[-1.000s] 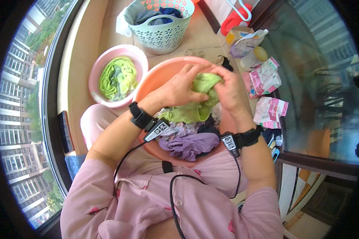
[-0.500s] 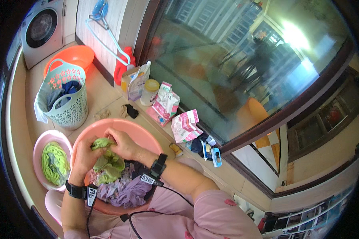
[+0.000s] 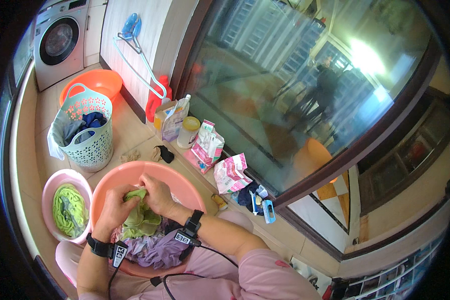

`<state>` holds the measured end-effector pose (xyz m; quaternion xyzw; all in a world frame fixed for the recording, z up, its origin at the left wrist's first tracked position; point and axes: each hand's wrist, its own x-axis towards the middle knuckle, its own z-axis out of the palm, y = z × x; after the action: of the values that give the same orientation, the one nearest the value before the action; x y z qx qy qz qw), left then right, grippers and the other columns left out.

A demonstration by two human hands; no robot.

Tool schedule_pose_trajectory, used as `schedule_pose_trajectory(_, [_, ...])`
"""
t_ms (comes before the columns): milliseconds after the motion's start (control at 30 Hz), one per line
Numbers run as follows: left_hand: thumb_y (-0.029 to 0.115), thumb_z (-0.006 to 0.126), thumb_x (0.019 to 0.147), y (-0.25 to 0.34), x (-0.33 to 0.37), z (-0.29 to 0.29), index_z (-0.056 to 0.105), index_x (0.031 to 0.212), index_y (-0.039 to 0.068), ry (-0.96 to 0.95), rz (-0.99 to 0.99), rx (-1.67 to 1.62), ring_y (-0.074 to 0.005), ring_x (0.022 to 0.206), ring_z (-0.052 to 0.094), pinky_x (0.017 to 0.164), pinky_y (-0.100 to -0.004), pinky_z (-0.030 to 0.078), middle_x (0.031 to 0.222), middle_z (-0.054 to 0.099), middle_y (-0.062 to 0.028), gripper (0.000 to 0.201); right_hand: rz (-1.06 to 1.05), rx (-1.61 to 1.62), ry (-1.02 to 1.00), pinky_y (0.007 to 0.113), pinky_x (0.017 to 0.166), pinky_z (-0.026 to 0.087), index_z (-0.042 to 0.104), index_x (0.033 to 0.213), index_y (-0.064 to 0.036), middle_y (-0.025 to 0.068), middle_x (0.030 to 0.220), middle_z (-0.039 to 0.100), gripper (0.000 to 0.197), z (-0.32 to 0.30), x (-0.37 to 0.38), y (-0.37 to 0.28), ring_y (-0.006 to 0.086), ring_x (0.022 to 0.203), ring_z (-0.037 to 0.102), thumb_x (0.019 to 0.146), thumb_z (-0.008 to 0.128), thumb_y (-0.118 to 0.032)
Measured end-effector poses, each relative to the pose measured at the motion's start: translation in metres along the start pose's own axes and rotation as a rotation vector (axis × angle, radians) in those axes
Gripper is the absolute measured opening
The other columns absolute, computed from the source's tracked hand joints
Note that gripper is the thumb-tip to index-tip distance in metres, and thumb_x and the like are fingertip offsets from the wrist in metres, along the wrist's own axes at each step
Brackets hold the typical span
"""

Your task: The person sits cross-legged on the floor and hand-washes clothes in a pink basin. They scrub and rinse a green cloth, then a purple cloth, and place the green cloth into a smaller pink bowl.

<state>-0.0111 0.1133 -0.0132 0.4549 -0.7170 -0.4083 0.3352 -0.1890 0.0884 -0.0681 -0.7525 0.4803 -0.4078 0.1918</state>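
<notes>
Between my two hands hangs a light green cloth (image 3: 141,220), gathered at its top edge. My left hand (image 3: 116,206) pinches its upper left part, and my right hand (image 3: 157,196) grips it close by on the right. Both are closed and hold the cloth above a large salmon-pink basin (image 3: 189,188). The cloth's lower part drapes onto the wet laundry there. A lilac garment (image 3: 160,251) lies bunched in the near part of the basin, with darker fabric along its right side. The exact fingertip hold is partly hidden by folds.
A small pink basin (image 3: 49,192) with green clothes stands at left. Behind it are a pale blue laundry basket (image 3: 92,152), an orange basin (image 3: 112,82) and a washing machine (image 3: 60,42). Detergent bags (image 3: 232,172), a jar (image 3: 188,133) and a blue brush (image 3: 269,211) line the glass door.
The view has tilted so the scene sits slightly lower. My hands have shifted a little, and the green cloth now hangs longer below them. Both hands keep hold of it.
</notes>
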Motion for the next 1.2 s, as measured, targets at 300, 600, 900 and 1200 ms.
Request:
schedule_pose_trajectory(300, [0.001, 0.066, 0.083, 0.011, -0.008, -0.012, 0.067, 0.095, -0.005, 0.28, 0.087, -0.16, -0.011, 0.076, 0.059, 0.069, -0.0274, 0.048, 0.081, 0.066, -0.0057, 0.013, 0.104, 0.282, -0.18, 0.047, 0.086, 0.046, 0.056, 0.114, -0.0009, 0.0208, 0.105, 0.059, 0.026, 0.024, -0.028, 0.003, 0.041, 0.102, 0.058, 0.091, 0.06, -0.01])
schedule_pose_trajectory(600, [0.002, 0.07, 0.085, 0.014, -0.012, -0.037, 0.067, 0.092, -0.003, 0.442, 0.136, -0.27, -0.0112, 0.074, 0.056, 0.068, -0.0265, 0.046, 0.08, 0.063, -0.0041, 0.009, 0.354, 0.201, -0.362, 0.041, 0.092, 0.048, 0.052, 0.131, -0.0064, 0.0186, 0.116, 0.063, 0.044, 0.042, -0.053, 0.019, 0.0345, 0.11, 0.061, 0.088, 0.061, -0.006])
schedule_pose_trajectory(900, [0.003, 0.068, 0.087, -0.007, -0.015, -0.051, 0.067, 0.093, -0.001, 0.561, 0.078, -0.22, -0.0096, 0.074, 0.054, 0.068, -0.0266, 0.045, 0.078, 0.061, -0.0017, 0.007, 0.336, 0.466, -0.334, 0.031, 0.087, 0.05, 0.054, 0.124, -0.0007, 0.0077, 0.112, 0.064, 0.033, 0.01, -0.026, 0.023, 0.0159, 0.102, 0.062, 0.092, 0.062, -0.006])
schedule_pose_trajectory(1200, [0.005, 0.064, 0.093, -0.021, -0.019, -0.051, 0.064, 0.095, 0.001, 0.567, 0.072, -0.252, -0.0049, 0.07, 0.05, 0.06, -0.022, 0.04, 0.076, 0.059, 0.0038, 0.005, 0.478, 0.959, -0.512, 0.027, 0.081, 0.053, 0.059, 0.113, -0.0012, 0.0035, 0.108, 0.064, 0.019, -0.033, 0.003, 0.007, 0.0095, 0.099, 0.062, 0.101, 0.055, -0.016])
